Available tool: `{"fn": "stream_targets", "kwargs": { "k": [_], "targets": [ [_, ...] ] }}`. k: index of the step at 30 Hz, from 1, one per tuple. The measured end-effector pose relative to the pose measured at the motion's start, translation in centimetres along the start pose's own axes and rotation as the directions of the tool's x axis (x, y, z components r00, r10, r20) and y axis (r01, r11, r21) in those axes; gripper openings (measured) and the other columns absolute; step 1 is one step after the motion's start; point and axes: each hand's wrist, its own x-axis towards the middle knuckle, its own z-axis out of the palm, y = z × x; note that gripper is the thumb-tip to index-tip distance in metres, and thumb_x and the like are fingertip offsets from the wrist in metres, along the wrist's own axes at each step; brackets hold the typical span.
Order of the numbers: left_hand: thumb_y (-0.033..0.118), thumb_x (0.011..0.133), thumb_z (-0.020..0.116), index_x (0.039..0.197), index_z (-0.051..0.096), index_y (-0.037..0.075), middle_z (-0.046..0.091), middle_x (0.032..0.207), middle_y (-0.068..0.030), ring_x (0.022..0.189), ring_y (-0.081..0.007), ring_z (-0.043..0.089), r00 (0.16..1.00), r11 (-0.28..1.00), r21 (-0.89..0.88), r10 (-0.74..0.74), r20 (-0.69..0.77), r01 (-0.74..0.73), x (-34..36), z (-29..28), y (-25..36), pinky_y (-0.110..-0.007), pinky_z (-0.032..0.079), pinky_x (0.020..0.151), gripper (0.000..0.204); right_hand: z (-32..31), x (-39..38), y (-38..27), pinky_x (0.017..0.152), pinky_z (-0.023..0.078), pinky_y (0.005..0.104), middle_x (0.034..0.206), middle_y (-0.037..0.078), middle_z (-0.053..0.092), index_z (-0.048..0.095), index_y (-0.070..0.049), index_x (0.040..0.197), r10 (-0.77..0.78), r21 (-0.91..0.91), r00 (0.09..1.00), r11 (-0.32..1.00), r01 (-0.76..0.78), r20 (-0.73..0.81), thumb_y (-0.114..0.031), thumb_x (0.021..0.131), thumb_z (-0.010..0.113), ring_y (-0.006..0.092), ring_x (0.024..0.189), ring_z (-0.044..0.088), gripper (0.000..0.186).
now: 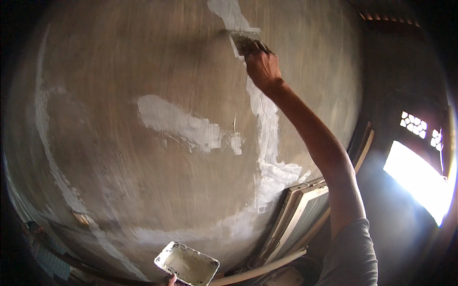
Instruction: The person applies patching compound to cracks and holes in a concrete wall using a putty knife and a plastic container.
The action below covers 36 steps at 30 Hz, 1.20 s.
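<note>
My right hand [263, 66] is raised high and closed round a wide putty knife [242, 40]. Its blade lies against the wall [191, 66], on a long strip of white filler [267, 128] that runs above and below it. Low in the picture my left hand [172, 279] grips the near edge of a shallow rectangular tray [215, 263], only a few fingers showing. Off-white paste [187, 266] covers the tray's floor, and smears mark its rim.
Another white patch [179, 121] is on the wall's middle. Framed panels [298, 205] lean at the lower right, near a pale curved pipe [267, 268]. Bright daylight enters through an opening [420, 178] at the right. A pale line [52, 162] runs down the wall's left.
</note>
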Motion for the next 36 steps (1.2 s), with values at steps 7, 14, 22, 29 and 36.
{"fn": "stream_targets", "kwargs": {
  "k": [7,14,22,29,36],
  "targets": [
    [0.007,0.081,0.055,0.128,0.024,-0.006,0.041,0.121,-0.0176,0.106,-0.0234,0.044,0.994,0.988,0.118,0.096,0.045,-0.101,-0.9,-0.1,0.2,-0.034,0.038,0.089,0.058,1.8,-5.0,2.8,0.072,0.048,0.0365,0.105,0.015,0.054,0.055,-0.002,0.100,-0.249,-0.002,0.968,0.969,0.249,-0.041,0.001,0.073,0.046,0.0289,0.092,0.055,0.028],
    [0.008,0.082,0.055,0.128,0.022,-0.006,0.042,0.121,-0.0179,0.108,-0.0228,0.043,0.997,0.984,0.170,0.043,0.063,-0.054,-0.2,-0.4,0.9,-0.034,0.036,0.090,0.059,-0.5,4.7,5.9,0.063,0.049,0.0374,0.094,0.013,0.060,0.058,-0.016,0.104,0.086,0.032,0.994,0.996,-0.084,-0.066,-0.002,0.073,0.045,0.0301,0.076,0.060,0.037],
    [0.013,0.084,0.052,0.128,0.022,-0.006,0.040,0.122,-0.0202,0.109,-0.0264,0.043,0.999,0.965,0.261,0.038,0.006,-0.038,-1.3,0.7,1.4,-0.036,0.035,0.091,0.057,1.2,12.9,4.9,0.076,0.046,0.0384,0.100,0.018,0.058,0.060,-0.012,0.102,0.028,0.051,0.993,0.998,-0.034,0.117,-0.001,0.072,0.042,0.0305,0.092,0.056,0.038],
    [0.009,0.081,0.055,0.128,0.023,-0.006,0.040,0.122,-0.0206,0.108,-0.0268,0.044,0.989,0.977,0.174,0.110,0.099,-0.126,-0.5,0.3,0.5,-0.036,0.037,0.089,0.058,4.8,-1.3,5.5,0.059,0.048,0.0329,0.082,0.007,0.057,0.059,-0.011,0.089,-0.352,-0.162,0.920,0.932,0.326,-0.174,-0.011,0.074,0.055,0.0199,0.075,0.057,0.016],
    [0.009,0.077,0.061,0.128,0.024,-0.006,0.042,0.120,-0.0187,0.106,-0.0248,0.045,0.997,0.998,0.043,0.033,0.063,-0.036,-1.0,1.9,1.5,-0.034,0.039,0.086,0.064,-2.3,-2.4,3.9,0.063,0.051,0.0322,0.095,0.011,0.061,0.060,-0.007,0.096,-0.169,0.117,0.982,0.980,0.158,0.089,0.007,0.071,0.043,0.0244,0.078,0.061,0.033]
  ]
}}
